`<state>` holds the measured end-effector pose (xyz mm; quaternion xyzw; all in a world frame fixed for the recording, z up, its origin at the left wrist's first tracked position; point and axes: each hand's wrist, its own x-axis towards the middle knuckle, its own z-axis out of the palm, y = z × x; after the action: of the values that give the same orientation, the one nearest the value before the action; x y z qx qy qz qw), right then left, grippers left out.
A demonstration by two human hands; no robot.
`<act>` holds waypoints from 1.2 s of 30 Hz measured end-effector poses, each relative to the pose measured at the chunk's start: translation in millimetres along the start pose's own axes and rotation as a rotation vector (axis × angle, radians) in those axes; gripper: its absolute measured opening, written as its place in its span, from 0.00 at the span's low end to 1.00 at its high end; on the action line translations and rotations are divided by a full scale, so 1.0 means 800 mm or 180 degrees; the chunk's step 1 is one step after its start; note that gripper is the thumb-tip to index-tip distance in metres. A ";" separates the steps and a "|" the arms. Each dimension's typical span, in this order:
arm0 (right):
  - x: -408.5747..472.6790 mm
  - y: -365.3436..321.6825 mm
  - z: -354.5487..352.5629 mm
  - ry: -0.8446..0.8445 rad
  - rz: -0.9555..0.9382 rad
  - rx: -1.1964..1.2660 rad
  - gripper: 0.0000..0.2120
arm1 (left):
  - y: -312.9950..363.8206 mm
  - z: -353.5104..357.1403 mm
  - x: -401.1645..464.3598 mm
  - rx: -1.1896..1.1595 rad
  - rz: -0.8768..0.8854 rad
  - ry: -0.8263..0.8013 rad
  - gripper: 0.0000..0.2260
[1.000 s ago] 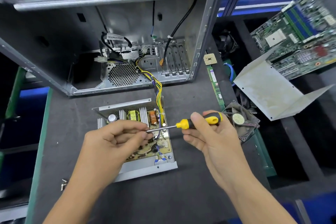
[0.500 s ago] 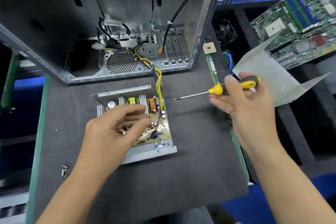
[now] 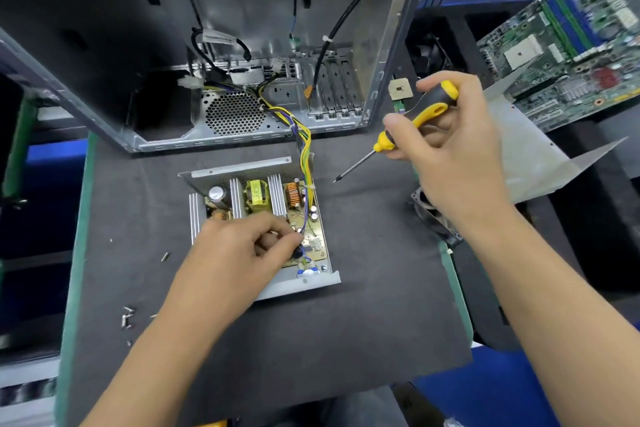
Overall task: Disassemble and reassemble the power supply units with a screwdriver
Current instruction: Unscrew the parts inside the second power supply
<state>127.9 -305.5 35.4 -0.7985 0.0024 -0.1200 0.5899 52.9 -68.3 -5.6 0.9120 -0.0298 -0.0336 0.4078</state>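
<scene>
1. Standing open along the far edge of the worktop (image 3: 346, 322), the empty computer case (image 3: 242, 45) is thin sheet steel: bulky, probably light for its size, sharp at the cut edges, best lifted by its folded frame rails.
2. Lying uncovered near the middle of the worktop, just in front of the case, the power supply unit (image 3: 258, 218) looks dense and rigid in its metal tray. I would take it by the tray's bent side walls, never by the circuit board, whose capacitors and coils look fragile.
3. Tethering it to the case, the wire bundle (image 3: 303, 146) is soft and pliant, so the unit cannot travel far.
4. The right hand (image 3: 450, 149) is wrapped around the screwdriver (image 3: 412, 125), tip hanging above the worktop right of the unit, touching nothing. Its rubbery handle should grip well.
5. The left hand (image 3: 239, 253) has fingers curled down onto the board's near right part, seemingly pinching something tiny; what, I cannot tell.
6. Loose screws (image 3: 127, 317) near the left edge will roll and slip easily.
</scene>
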 end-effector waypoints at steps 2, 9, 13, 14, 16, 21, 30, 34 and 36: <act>0.000 0.001 0.013 -0.0069 -0.0078 -0.0142 0.15 | -0.002 0.001 0.001 0.0063 -0.0121 -0.0062 0.05; -0.003 0.009 0.043 -0.0315 -0.0226 -0.0436 0.16 | -0.006 0.000 0.001 0.0053 -0.0220 -0.0206 0.07; -0.003 0.018 0.051 -0.0285 -0.0263 -0.0543 0.17 | -0.007 0.001 0.001 0.0073 -0.0213 -0.0206 0.07; -0.003 0.020 0.052 -0.0269 -0.0272 -0.0580 0.17 | -0.007 0.001 0.001 0.0067 -0.0220 -0.0206 0.07; -0.004 0.023 0.054 -0.0285 -0.0319 -0.0621 0.17 | -0.007 0.002 0.000 0.0056 -0.0241 -0.0202 0.06; -0.007 0.031 0.057 -0.0319 -0.0420 -0.0661 0.17 | -0.006 0.003 0.002 0.0066 -0.0214 -0.0170 0.06; -0.009 0.026 0.062 -0.0466 -0.0464 -0.0763 0.18 | -0.005 0.003 0.002 0.0101 -0.0145 -0.0128 0.06; -0.009 0.009 0.062 -0.0726 -0.0562 -0.1060 0.15 | -0.007 0.003 0.002 0.0121 -0.0160 -0.0135 0.06; -0.011 -0.003 0.061 -0.0910 -0.0589 -0.1157 0.11 | -0.006 0.003 0.001 0.0147 -0.0147 -0.0128 0.08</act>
<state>128.6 -257.8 23.0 -0.8972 -0.1327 -0.0570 0.4174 53.8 -66.6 -10.8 0.9207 -0.0177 -0.0606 0.3852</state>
